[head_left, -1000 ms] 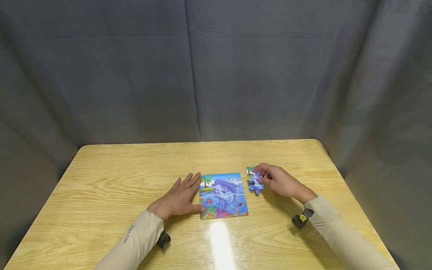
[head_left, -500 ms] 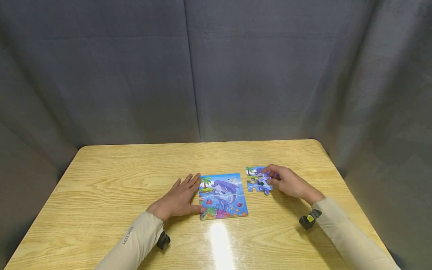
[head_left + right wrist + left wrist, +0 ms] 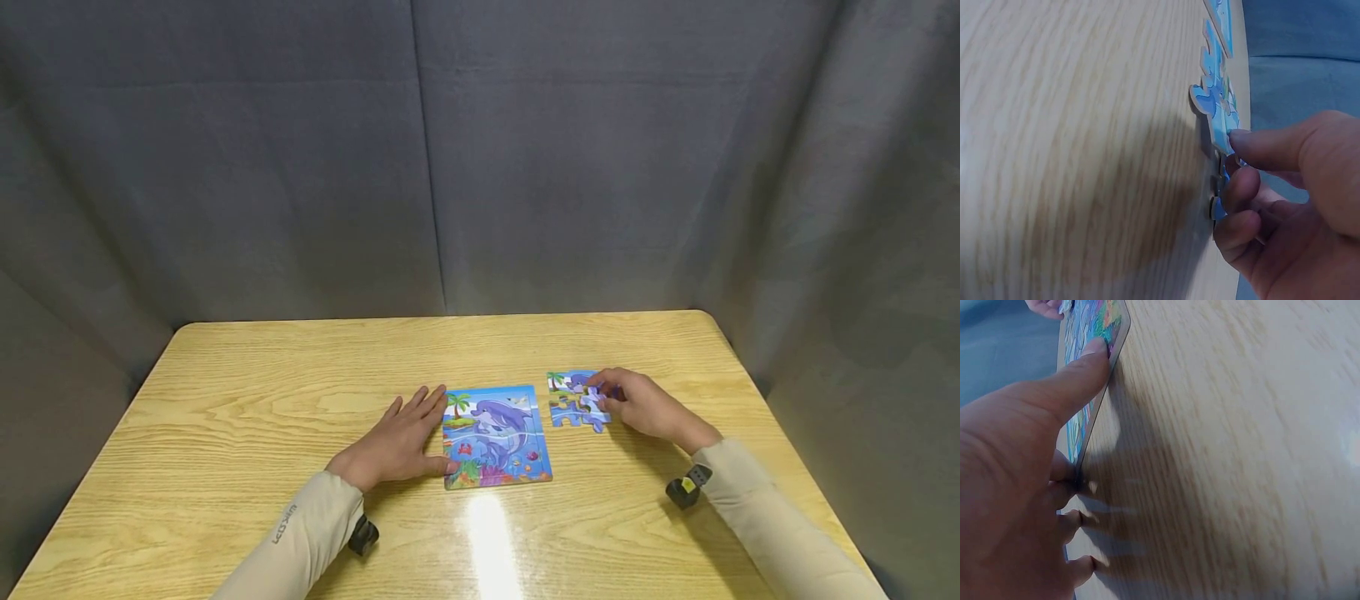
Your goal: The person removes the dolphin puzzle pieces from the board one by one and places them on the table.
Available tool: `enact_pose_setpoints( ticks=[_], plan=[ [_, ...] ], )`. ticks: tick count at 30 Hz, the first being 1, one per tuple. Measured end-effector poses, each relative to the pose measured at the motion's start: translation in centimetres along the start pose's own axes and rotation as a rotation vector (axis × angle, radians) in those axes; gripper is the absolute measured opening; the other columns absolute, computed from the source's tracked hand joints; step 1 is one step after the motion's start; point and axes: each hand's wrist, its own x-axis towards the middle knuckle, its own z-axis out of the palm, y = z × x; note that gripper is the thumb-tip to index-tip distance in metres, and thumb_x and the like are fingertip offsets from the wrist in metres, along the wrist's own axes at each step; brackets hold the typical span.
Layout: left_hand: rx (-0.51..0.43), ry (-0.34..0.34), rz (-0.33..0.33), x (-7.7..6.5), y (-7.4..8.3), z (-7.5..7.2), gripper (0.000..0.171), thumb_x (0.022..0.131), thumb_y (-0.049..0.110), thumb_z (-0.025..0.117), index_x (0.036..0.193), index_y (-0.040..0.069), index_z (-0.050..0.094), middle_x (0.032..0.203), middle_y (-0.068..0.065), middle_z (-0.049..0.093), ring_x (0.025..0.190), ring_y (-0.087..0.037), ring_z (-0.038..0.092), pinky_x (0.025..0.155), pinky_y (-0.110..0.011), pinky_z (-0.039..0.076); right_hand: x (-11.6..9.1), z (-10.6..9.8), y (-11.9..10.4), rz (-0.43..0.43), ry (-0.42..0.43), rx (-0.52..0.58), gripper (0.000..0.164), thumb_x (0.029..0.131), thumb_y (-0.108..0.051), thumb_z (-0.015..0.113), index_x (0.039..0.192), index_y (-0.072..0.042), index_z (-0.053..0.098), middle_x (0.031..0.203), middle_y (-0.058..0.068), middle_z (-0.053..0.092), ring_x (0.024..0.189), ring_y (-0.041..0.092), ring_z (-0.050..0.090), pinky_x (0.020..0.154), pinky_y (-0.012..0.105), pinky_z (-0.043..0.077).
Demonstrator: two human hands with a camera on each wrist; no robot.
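Note:
My left hand [image 3: 396, 442] lies with spread fingers along the left side of a square dolphin picture board [image 3: 498, 437]. In the left wrist view its thumb [image 3: 1088, 365] rests on the board's lower corner. To the right of the board, my right hand [image 3: 643, 406] pinches a blue-and-purple jigsaw piece [image 3: 595, 408] between thumb and fingers, beside a small group of jigsaw pieces [image 3: 564, 412] showing a palm tree and part of a dolphin. The right wrist view has the thumb [image 3: 1266, 149] on the piece's edge; other pieces are partly hidden behind the fingers.
Everything lies on a light wooden table [image 3: 285, 367] with rounded far corners. Grey curtains [image 3: 315, 183] hang behind it and along both sides. A bright reflection shines on the tabletop below the board.
My right hand has moved right with the pinched piece, uncovering more of the pieces at its left. That piece now sits closer against them. The left hand and board stay put.

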Motion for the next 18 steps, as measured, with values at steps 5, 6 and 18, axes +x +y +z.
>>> enact_pose_setpoints(
  ticks=[5, 6, 18],
  plan=[
    [-0.007, 0.002, 0.003, -0.07, 0.02, 0.05, 0.102, 0.098, 0.056, 0.071, 0.169, 0.0, 0.023, 0.181, -0.014, 0.012, 0.169, -0.041, 0.01, 0.134, -0.068, 0.01, 0.19, 0.4, 0.0, 0.01, 0.007, -0.005, 0.028, 0.103, -0.002, 0.064, 0.131, 0.001, 0.069, 0.103, 0.009, 0.069, 0.084, 0.017, 0.053, 0.07, 0.025, 0.045],
    [-0.009, 0.001, 0.004, -0.08, 0.03, 0.05, 0.102, 0.098, 0.056, 0.071, 0.169, 0.0, 0.023, 0.181, -0.015, 0.012, 0.168, -0.041, 0.01, 0.134, -0.068, 0.01, 0.21, 0.47, -0.05, 0.014, 0.009, -0.007, 0.028, 0.103, -0.002, 0.064, 0.131, 0.001, 0.069, 0.103, 0.01, 0.069, 0.084, 0.017, 0.054, 0.071, 0.026, 0.045],
    [0.007, 0.001, 0.005, -0.07, 0.16, -0.13, 0.102, 0.098, 0.056, 0.071, 0.169, 0.0, 0.023, 0.181, -0.015, 0.012, 0.168, -0.041, 0.009, 0.134, -0.068, 0.01, 0.18, 0.59, -0.41, 0.006, 0.053, -0.038, 0.023, 0.103, -0.006, 0.068, 0.125, -0.002, 0.071, 0.113, 0.013, 0.068, 0.098, 0.019, 0.062, 0.081, 0.031, 0.052]
  ],
)
